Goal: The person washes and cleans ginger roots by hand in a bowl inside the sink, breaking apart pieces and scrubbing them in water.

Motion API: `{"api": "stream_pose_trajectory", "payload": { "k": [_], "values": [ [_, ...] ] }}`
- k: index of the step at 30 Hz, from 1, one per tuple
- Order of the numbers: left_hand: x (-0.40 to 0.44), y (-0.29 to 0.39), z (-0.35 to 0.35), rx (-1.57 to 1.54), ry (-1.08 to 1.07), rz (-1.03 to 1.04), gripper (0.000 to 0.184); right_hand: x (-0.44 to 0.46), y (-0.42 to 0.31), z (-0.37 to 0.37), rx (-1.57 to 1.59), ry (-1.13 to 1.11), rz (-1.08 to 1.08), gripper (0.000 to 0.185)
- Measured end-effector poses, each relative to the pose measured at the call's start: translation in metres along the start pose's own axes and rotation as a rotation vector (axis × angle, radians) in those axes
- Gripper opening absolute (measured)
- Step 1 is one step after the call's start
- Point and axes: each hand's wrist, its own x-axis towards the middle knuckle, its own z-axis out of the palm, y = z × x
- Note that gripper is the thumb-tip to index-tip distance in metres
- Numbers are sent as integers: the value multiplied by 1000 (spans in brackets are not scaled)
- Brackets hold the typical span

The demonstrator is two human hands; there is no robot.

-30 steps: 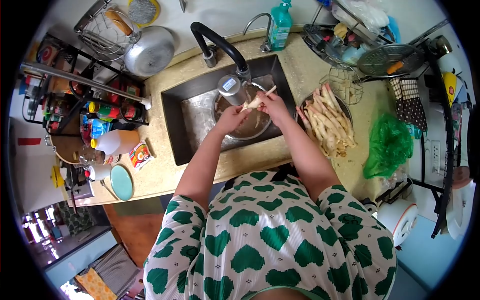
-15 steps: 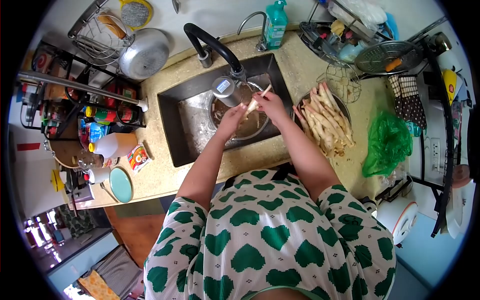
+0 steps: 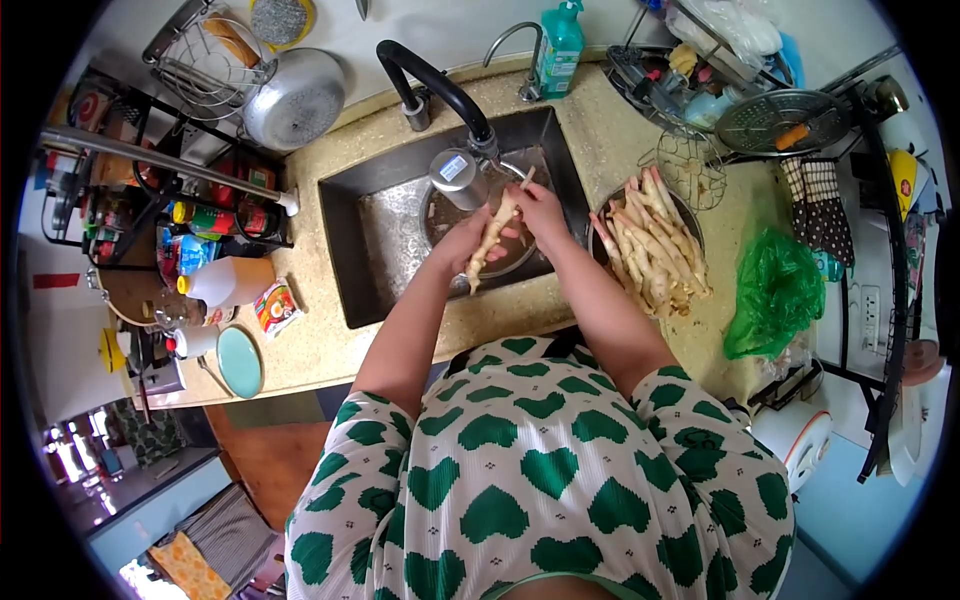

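Note:
A long, pale, knobbly piece of young ginger [image 3: 492, 243] is held slantwise over the sink [image 3: 345, 250]. My left hand [image 3: 463, 242] supports it from beneath, fingers curled behind the middle. At the thin upper stem, my right hand [image 3: 541, 213] grips with closed fingers. Below both hands sits a metal basin [image 3: 428, 225] of water, partly covered by them. A cylindrical metal fitting [image 3: 456, 178] hangs from the black faucet [image 3: 440, 88] just above my left hand. To the right of the sink, a heap of pink-tipped young ginger [image 3: 648, 240] fills a round bowl.
On the right counter lie a green plastic bag [image 3: 775, 295] and a wire rack [image 3: 687, 170]. A green soap bottle [image 3: 560, 50] stands behind the sink. Left of it are a jug [image 3: 228, 282], a food packet [image 3: 276, 306] and a teal oval lid-like disc [image 3: 240, 362].
The young ginger has turned so its knobbly end points down toward me, showing more of its length. My left hand has opened around underneath it. The camera view has shifted slightly.

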Motion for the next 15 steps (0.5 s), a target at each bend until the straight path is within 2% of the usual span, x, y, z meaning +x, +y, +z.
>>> {"api": "stream_pose_trajectory", "payload": {
  "k": [2,3,5,7,10,11,14,15],
  "values": [
    [-18,14,3,252,-6,-61,54,11,10,-5,-38,-39,-71,22],
    [-6,1,-9,208,-70,-84,53,16,15,-5,-19,-55,-35,22],
    [0,-10,-21,169,-43,-17,54,11,16,7,-93,98,-232,21],
    [6,-24,-23,52,53,52,53,-25,-15,22,-385,237,-536,20],
    [12,-34,-27,-75,20,106,51,-33,1,11,-771,-191,-864,15],
    [16,-39,-30,-134,11,68,52,-32,11,12,-827,-277,-916,11],
    [5,-32,-27,-216,-84,60,53,-31,-6,10,-865,-273,-769,9],
    [-5,-24,-22,-214,-99,47,54,-21,-16,4,-1023,-131,-913,9]
  ]
}}
